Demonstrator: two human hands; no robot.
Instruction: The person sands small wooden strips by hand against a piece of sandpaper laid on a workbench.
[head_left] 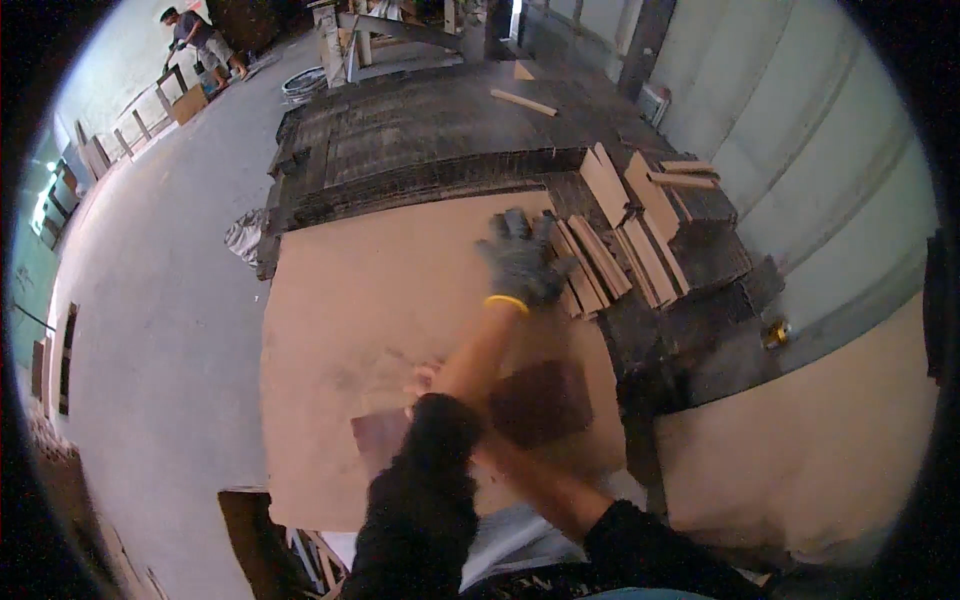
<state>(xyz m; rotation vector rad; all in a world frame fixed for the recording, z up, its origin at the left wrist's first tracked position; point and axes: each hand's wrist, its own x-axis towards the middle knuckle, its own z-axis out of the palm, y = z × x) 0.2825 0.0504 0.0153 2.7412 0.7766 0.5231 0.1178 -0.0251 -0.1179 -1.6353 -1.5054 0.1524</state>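
Observation:
A large tan board (340, 290) lies flat in front of me on a stack of dark, worn sheets. My left hand (525, 262), in a dark grey glove with a yellow cuff, rests on its far right part with fingers spread, holding nothing. Under my left forearm crosses my right arm; my bare right hand (426, 379) is low over the board, blurred and mostly hidden. A reddish-brown flat piece (378, 438) shows beside it, partly covered by my left sleeve. Another dark brown rectangular piece (545, 402) lies to the right. Dusty smudges mark the board near my right hand.
Narrow tan strips (600, 260) lie along the board's right edge, with a loose strip (523, 102) farther back on the dark stack (400, 125). A pale panelled wall (800, 130) rises at right. Another person (200, 42) bends at the far left, across the grey floor (170, 330).

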